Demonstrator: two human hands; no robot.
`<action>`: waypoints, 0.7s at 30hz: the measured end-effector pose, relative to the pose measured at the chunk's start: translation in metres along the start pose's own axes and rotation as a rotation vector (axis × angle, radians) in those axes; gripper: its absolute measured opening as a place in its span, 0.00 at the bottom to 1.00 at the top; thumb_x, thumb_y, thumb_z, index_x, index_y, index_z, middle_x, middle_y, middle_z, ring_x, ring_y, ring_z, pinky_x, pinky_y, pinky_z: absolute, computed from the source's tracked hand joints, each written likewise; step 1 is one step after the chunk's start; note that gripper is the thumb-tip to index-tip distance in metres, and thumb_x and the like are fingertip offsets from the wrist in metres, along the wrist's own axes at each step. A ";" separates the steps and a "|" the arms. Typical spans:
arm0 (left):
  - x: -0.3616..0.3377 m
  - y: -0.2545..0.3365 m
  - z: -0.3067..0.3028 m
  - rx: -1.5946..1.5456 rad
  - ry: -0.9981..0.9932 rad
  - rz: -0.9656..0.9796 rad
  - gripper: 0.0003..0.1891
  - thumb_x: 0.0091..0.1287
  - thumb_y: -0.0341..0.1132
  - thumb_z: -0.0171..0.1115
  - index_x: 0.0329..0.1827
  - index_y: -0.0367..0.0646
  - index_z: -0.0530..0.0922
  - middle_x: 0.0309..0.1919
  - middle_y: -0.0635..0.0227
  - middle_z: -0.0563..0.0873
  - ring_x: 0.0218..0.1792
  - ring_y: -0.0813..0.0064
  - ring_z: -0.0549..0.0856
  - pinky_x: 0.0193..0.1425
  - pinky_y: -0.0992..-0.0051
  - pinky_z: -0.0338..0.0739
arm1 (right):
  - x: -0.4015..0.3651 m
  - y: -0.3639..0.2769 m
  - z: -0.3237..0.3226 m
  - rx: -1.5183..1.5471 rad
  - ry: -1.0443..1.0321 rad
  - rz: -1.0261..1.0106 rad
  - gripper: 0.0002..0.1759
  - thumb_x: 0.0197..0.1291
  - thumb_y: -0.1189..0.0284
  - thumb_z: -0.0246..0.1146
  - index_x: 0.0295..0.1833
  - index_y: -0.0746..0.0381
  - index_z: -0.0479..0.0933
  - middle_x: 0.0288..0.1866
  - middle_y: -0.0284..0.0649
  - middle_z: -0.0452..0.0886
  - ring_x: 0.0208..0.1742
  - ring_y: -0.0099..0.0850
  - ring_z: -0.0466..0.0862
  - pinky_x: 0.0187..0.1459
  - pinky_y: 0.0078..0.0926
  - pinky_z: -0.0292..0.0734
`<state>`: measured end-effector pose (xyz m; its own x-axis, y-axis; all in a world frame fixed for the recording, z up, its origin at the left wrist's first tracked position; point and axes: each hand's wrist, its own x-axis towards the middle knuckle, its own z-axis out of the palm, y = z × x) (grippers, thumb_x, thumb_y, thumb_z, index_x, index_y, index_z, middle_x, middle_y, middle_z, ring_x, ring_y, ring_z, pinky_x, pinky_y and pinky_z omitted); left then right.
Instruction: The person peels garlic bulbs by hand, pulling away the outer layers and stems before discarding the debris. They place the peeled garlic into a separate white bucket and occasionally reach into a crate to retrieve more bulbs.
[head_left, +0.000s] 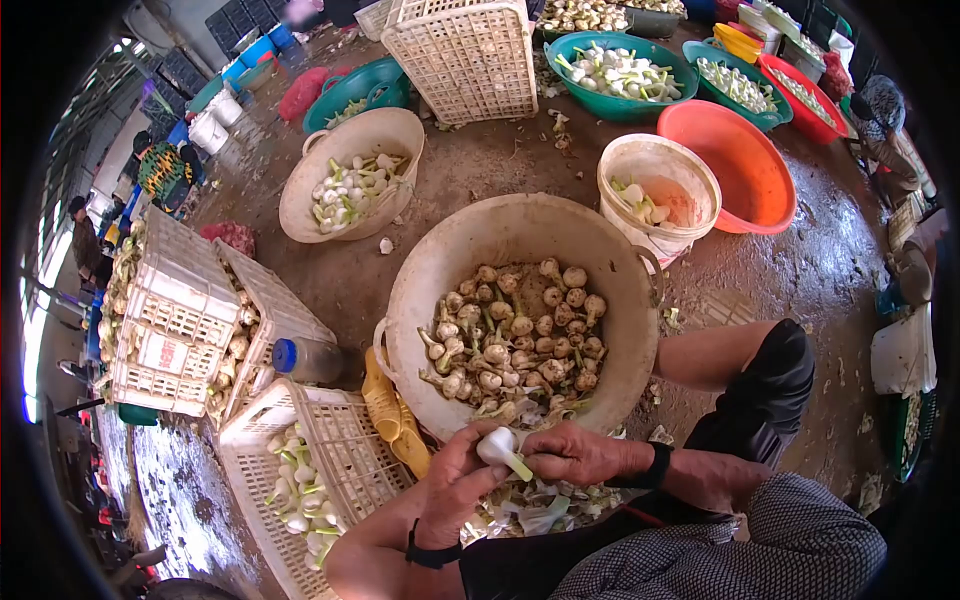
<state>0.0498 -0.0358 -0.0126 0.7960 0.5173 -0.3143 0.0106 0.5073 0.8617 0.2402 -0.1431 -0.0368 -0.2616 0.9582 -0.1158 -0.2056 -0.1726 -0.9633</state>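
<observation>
A peeled white garlic bulb [495, 447] with a short green stem is in my left hand [453, 482], gripped between thumb and fingers. My right hand [585, 453] is closed in a pinch right beside the stem; what its fingers hold, if anything, is hidden. Both hands are over the near rim of a large pale tub [430, 270]. Inside the tub lie many unpeeled, soil-stained garlic bulbs [495, 352]. Below my hands, loose garlic skins [545, 510] are heaped near my lap.
At left stand plastic crates [180, 335] of garlic, a blue-capped jar [310, 360] and a yellow sandal [390, 410]. Ahead are a beige basin [300, 205], a white bucket [655, 165], an orange basin [750, 160] and a green basin [600, 100]. Other people sit at both sides.
</observation>
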 end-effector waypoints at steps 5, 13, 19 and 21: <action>0.002 0.002 0.000 0.008 -0.076 -0.076 0.32 0.61 0.25 0.63 0.70 0.34 0.63 0.54 0.63 0.78 0.56 0.75 0.78 0.60 0.77 0.72 | 0.003 0.003 0.002 -0.544 0.125 -0.324 0.08 0.62 0.73 0.58 0.35 0.66 0.71 0.25 0.48 0.73 0.28 0.45 0.79 0.32 0.42 0.71; -0.001 0.006 0.004 0.114 -0.054 -0.170 0.31 0.59 0.22 0.59 0.68 0.36 0.66 0.52 0.66 0.79 0.53 0.77 0.79 0.56 0.79 0.75 | 0.000 0.007 0.003 -0.388 0.038 -0.207 0.08 0.62 0.72 0.57 0.35 0.66 0.71 0.23 0.47 0.72 0.27 0.43 0.79 0.31 0.39 0.71; -0.001 -0.001 -0.001 0.192 -0.022 -0.106 0.29 0.56 0.15 0.52 0.65 0.36 0.69 0.50 0.67 0.81 0.51 0.79 0.80 0.54 0.79 0.75 | -0.006 -0.017 0.001 -0.040 -0.047 0.047 0.11 0.67 0.69 0.55 0.36 0.66 0.75 0.23 0.39 0.76 0.26 0.29 0.79 0.30 0.28 0.73; -0.003 0.004 0.002 0.136 -0.030 -0.104 0.28 0.56 0.15 0.53 0.64 0.36 0.70 0.49 0.68 0.81 0.51 0.80 0.80 0.54 0.79 0.75 | -0.009 -0.023 -0.002 0.100 -0.050 0.180 0.12 0.67 0.69 0.54 0.36 0.66 0.76 0.24 0.36 0.78 0.25 0.27 0.79 0.30 0.25 0.74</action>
<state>0.0485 -0.0367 -0.0077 0.8042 0.4445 -0.3944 0.1740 0.4585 0.8715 0.2489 -0.1478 -0.0140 -0.3487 0.8978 -0.2691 -0.2437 -0.3641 -0.8989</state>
